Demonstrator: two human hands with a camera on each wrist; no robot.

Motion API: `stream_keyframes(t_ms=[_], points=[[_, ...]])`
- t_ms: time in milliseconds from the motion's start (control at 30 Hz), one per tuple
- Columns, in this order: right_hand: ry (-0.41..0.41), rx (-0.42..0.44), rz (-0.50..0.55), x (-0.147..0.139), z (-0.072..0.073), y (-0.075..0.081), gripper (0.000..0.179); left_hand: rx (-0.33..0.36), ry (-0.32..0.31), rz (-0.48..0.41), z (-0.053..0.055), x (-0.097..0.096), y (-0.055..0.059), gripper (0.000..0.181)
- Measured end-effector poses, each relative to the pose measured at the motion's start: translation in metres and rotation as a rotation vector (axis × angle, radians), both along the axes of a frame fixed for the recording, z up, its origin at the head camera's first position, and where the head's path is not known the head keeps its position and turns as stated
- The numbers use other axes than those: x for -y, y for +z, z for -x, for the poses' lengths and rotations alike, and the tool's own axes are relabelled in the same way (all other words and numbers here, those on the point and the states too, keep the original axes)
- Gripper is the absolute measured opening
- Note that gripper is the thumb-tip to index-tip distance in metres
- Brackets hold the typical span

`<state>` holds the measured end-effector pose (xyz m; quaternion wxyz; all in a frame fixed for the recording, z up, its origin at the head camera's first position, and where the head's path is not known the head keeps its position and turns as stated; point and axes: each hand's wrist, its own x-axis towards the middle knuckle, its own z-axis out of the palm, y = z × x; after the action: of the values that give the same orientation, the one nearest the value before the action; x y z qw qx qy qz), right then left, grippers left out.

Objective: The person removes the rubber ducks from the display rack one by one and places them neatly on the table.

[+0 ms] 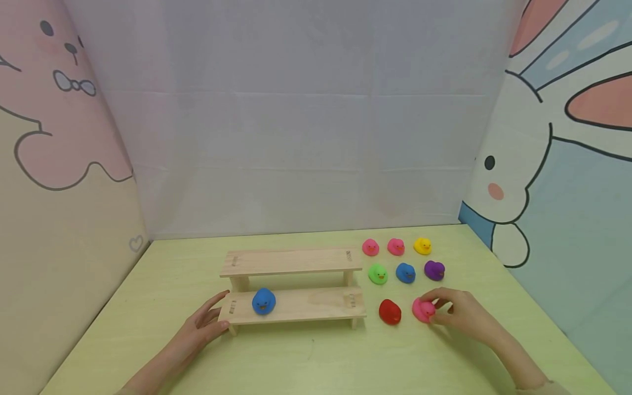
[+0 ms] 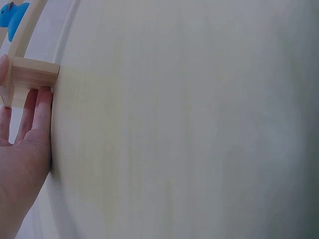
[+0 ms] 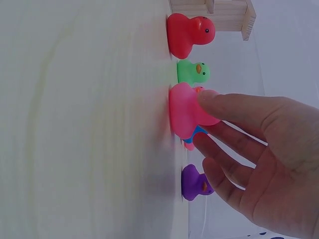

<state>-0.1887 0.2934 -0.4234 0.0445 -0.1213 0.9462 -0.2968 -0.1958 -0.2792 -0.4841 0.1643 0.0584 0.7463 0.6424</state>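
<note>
My left hand (image 1: 199, 329) touches the left end of a two-step wooden stand (image 1: 316, 307), thumb near the front corner and index finger near the back. In the left wrist view, its fingers (image 2: 42, 109) lie fairly straight against the stand's end. A blue rubber duck (image 1: 264, 301) sits on the lower step. To the right, my right hand (image 1: 464, 315) pinches a pink rubber duck (image 1: 422, 310) between thumb and fingers; in the right wrist view this duck (image 3: 184, 109) looks upright, at the table surface. Beside it stands a red rubber duck (image 1: 390, 311).
Behind the red duck are a green duck (image 1: 378, 274), another blue duck (image 1: 406, 272) and a purple duck (image 1: 434, 270). Farther back stand two pink ducks (image 1: 371, 247) and a yellow duck (image 1: 422, 246). Printed walls (image 1: 558, 181) border the pale table (image 1: 276, 367).
</note>
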Motion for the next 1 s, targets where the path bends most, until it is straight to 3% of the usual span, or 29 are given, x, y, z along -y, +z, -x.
stream_keyframes(t_ms=[233,533,633,867,1000], points=[[-0.004,0.005,-0.001,0.001,0.0,0.001,0.029,0.005,-0.001,0.0,0.0,0.0,0.0,0.075],[-0.023,0.005,-0.031,0.009,0.004,0.009,0.044,0.016,-0.005,-0.002,0.0,0.0,0.0,0.075],[0.0,-0.059,-0.04,0.015,0.006,0.013,0.042,0.016,-0.005,-0.001,0.001,0.0,0.0,0.074],[0.031,-0.311,0.017,0.036,0.011,0.014,0.039,0.019,0.011,0.01,0.001,-0.001,0.0,0.075],[0.02,-0.39,0.047,0.052,0.013,0.013,0.04,0.018,0.012,0.016,0.001,-0.001,0.0,0.075]])
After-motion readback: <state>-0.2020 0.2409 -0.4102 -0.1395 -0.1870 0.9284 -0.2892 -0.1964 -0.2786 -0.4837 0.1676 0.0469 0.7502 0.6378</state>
